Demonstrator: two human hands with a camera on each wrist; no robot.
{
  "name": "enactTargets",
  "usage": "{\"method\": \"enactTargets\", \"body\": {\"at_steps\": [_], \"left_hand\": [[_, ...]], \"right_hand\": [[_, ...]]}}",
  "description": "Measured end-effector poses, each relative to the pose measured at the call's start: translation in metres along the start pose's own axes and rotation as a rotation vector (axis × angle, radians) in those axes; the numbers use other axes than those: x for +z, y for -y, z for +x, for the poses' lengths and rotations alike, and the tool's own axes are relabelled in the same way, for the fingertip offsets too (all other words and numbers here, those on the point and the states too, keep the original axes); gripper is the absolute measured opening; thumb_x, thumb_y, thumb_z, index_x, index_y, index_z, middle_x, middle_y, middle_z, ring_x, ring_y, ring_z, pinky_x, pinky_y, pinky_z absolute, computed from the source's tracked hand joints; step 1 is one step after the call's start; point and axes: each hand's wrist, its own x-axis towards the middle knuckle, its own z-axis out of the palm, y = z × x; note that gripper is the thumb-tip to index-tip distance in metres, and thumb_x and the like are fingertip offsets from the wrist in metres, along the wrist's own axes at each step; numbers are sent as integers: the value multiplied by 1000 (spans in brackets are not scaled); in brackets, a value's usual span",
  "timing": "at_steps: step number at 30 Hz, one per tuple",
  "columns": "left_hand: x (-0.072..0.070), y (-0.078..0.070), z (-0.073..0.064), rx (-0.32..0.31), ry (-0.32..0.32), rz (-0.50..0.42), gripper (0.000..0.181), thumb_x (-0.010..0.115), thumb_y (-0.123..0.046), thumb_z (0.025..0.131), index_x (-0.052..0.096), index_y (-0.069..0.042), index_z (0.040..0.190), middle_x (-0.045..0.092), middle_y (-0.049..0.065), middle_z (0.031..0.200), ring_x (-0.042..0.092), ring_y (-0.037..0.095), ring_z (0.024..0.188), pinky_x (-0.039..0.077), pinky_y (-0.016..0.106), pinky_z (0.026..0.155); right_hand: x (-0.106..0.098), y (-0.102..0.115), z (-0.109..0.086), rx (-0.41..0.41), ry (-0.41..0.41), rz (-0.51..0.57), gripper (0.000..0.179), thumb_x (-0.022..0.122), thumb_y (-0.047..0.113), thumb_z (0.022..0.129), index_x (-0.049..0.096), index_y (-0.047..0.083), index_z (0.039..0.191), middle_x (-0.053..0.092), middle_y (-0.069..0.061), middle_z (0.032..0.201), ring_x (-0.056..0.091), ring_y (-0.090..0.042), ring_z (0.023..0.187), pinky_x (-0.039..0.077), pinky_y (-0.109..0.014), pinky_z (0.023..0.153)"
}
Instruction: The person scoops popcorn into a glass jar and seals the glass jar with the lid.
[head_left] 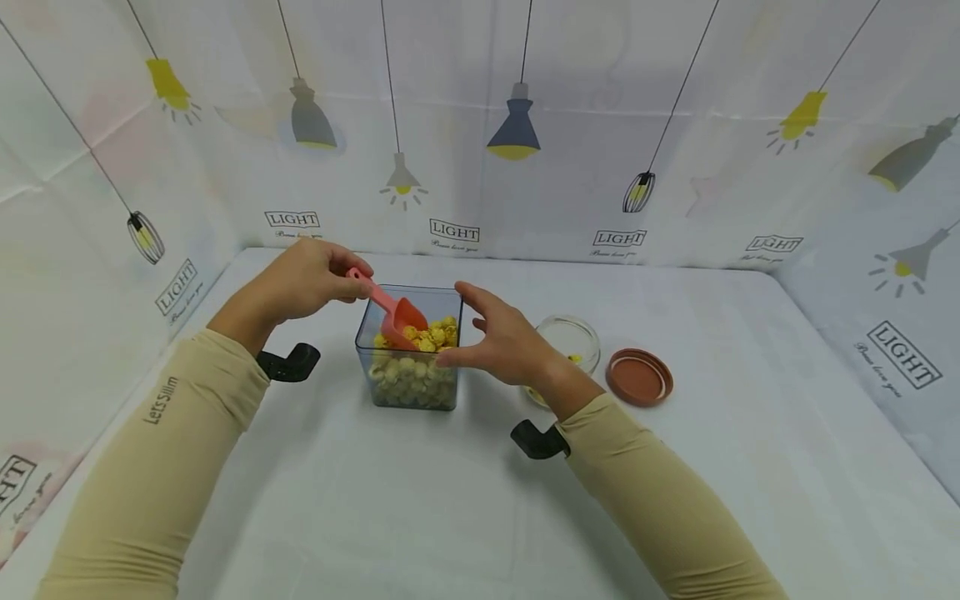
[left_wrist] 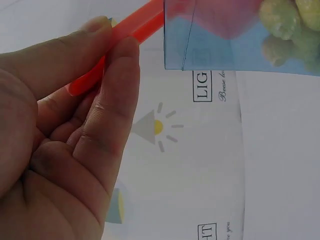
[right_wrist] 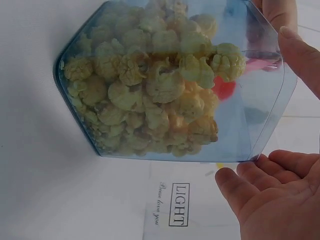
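Note:
My left hand (head_left: 303, 279) pinches the handle of a pink-red plastic scoop (head_left: 403, 318) between thumb and fingers, also plain in the left wrist view. The scoop's bowl dips into a clear bluish square container (head_left: 415, 398), against yellow popcorn (head_left: 427, 337) that fills its lower part. My right hand (head_left: 510, 337) holds the container's right side near the rim, thumb toward the front corner and fingers toward the back. In the right wrist view, the thumb (right_wrist: 302, 62) and fingertips (right_wrist: 235, 185) lie at opposite edges of the container.
To the right stands a clear round jar (head_left: 572, 335) with a few yellow bits, partly hidden by my right hand and wrist. A brown round lid (head_left: 640, 377) lies beside it on the white-covered table (head_left: 375, 500). A lamp-print cloth (head_left: 450, 100) hangs behind.

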Motion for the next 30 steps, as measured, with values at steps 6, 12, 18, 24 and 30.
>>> {"method": "enactTargets", "body": {"at_steps": [6, 12, 18, 24, 30], "left_hand": [[2, 1, 1, -1, 10, -41, 36, 71, -24, 96, 67, -1, 123, 71, 11, 104, 69, 27, 97, 47, 51, 98], [8, 14, 4, -12, 24, -130, 37, 71, -21, 96, 65, 2, 124, 68, 15, 110, 68, 25, 98, 48, 48, 99], [11, 21, 5, -28, 31, -209, 38, 68, -17, 97, 62, 4, 128, 63, 17, 116, 69, 22, 100, 52, 39, 96], [11, 22, 4, -27, 21, -226, 37, 69, -17, 97, 62, 4, 128, 64, 16, 116, 69, 21, 99, 52, 37, 96], [17, 15, 6, -14, 35, -205, 38, 70, -19, 96, 63, 3, 127, 64, 16, 116, 69, 24, 101, 51, 41, 97]], "right_hand": [[-1, 0, -1, -3, -1, 3, 101, 85, 31, 82, 23, 10, 159, 25, -6, 163, 37, -28, 143, 35, -39, 112], [0, 0, -1, 20, -4, 12, 100, 84, 31, 82, 24, 11, 159, 25, -5, 163, 38, -29, 142, 37, -38, 111], [0, -1, -1, 10, 1, 16, 100, 84, 29, 83, 23, 10, 159, 25, -6, 163, 38, -31, 142, 36, -40, 112], [1, 0, -1, 16, -2, 16, 100, 84, 31, 83, 24, 12, 159, 25, -5, 163, 39, -30, 142, 37, -38, 111], [0, -2, -2, 11, -5, 23, 101, 85, 31, 82, 23, 11, 159, 24, -5, 163, 37, -27, 142, 36, -37, 112]]}}
